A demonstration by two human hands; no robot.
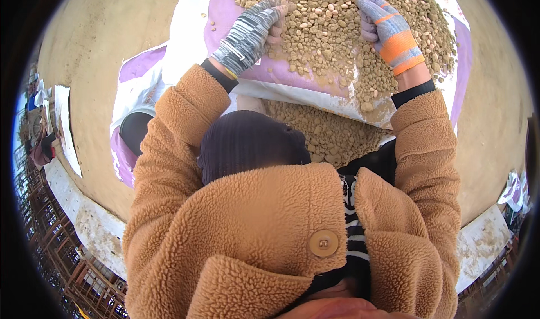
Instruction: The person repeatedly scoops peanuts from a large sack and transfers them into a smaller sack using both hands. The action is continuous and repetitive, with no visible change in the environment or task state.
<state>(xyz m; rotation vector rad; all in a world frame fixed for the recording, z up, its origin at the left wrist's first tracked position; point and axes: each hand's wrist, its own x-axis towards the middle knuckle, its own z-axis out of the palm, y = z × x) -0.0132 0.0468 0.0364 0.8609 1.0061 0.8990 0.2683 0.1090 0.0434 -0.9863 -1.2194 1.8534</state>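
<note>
A wide heap of brown clods mixed with pinkish, peanut-like kernels (320, 32) lies on a purple and white woven sack (295, 80). My left hand (257, 32), in a grey, black and white knit glove, rests at the heap's left side with thumb and fingertips close together. My right hand (390, 32), in a grey and orange glove, is over the heap's right part with its fingers curled. Whether either hand pinches a piece is too small to tell. Below the sack's near edge lies a second pile of brown clods (337, 133), beside my dark-clad knee (253, 141).
A dark round container (137, 129) stands at the left, among another purple and white sack (141, 70). Tan ground (97, 44) surrounds the sacks. Pale sheets (84, 209) edge it, with rusty metal framing (93, 281) beyond at the lower left. A crumpled bag (512, 192) lies at the right.
</note>
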